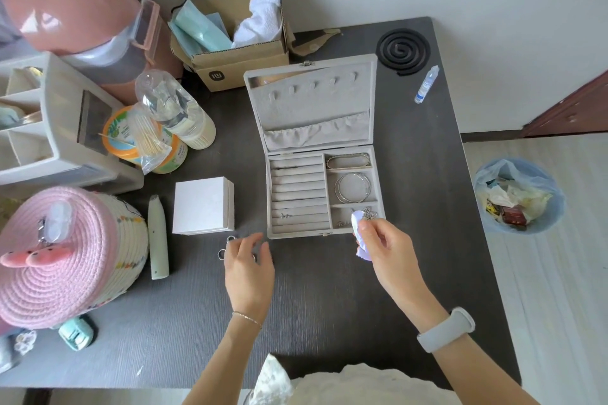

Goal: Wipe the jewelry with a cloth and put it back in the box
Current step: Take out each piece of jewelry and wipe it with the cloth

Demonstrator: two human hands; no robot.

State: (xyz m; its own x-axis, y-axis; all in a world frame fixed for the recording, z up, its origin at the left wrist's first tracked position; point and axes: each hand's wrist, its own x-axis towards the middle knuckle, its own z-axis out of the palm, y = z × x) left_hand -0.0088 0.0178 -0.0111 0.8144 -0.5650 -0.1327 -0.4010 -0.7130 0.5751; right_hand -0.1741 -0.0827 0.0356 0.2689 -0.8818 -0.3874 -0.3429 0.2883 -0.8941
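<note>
A jewelry box point(297, 154) lies open on a dark table point(329, 306), its lid leaning back with a row of small hooks and a gathered pocket inside. The left half of the tray holds padded ring rolls, with a small silver piece point(285, 215) lying across one of the lower rolls. On the right are three compartments: a bracelet point(348, 160) in the far one, two silver bangles point(353, 188) in the middle one, and a chain in the near one.

The right hand point(383, 245) is over the near right corner of the box. Its thumb and fingertips pinch a pale lilac cloth point(359, 235), and a silver pendant point(369, 214) sticks out just above the cloth, over the near compartment. Whether the fingers also hold the pendant is hard to tell. A white band sits on that wrist.

The left hand point(248, 265) hovers low over the table, just left of the box's near left corner. Its fingers are spread and loosely bent, holding nothing. Two silver rings point(226, 246) lie on the table at its fingertips, possibly touching them; the hand is slightly blurred.

Left of the box stand a small white box point(204, 205), a pale green pen-shaped device point(157, 237) and a pink woven basket point(65, 256). A black mosquito coil point(403, 51) and a small dropper bottle point(426, 84) lie beyond the box, and a blue bin point(518, 196) stands on the floor
</note>
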